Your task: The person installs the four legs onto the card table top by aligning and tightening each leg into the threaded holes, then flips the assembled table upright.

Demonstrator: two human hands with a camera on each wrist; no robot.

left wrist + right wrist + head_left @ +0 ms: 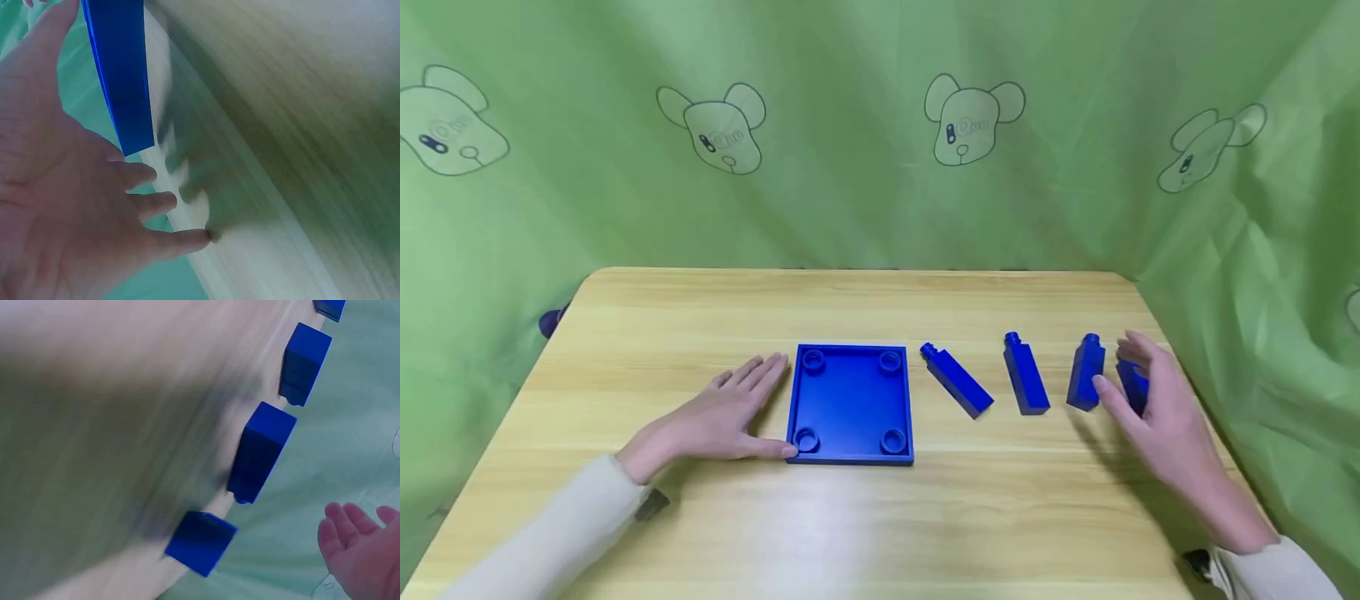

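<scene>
Right hand [1165,417] first: fingers loosely bent, a wide gap between them and the thumb, nothing in its grasp, hanging at the far right by the fourth blue post [1132,387] and hiding part of it. The right wrist view shows those fingers clear of the blocks, while from the head the thumb tip appears right beside the third blue post [1086,375]; whether it touches, I can't tell. Across to the left hand [722,417], and it's spread wide, fingers straight, no grip at all: thumb tip at the near left corner of the blue square panel [852,404], fingertips just beside its left edge. That panel lies flat, left of the posts, raised rim all round and a ring-shaped socket [889,362] in each corner. Right of it, the first blue post [958,383] lies on a clear slant, neck toward the panel; next along, the second blue post [1026,379], tilted less. All that on a pale wood-grain table [970,517]. Cream sleeves [565,525] on both arms, and behind everything a green curtain [850,208] printed with outlined animal heads [973,125].
</scene>
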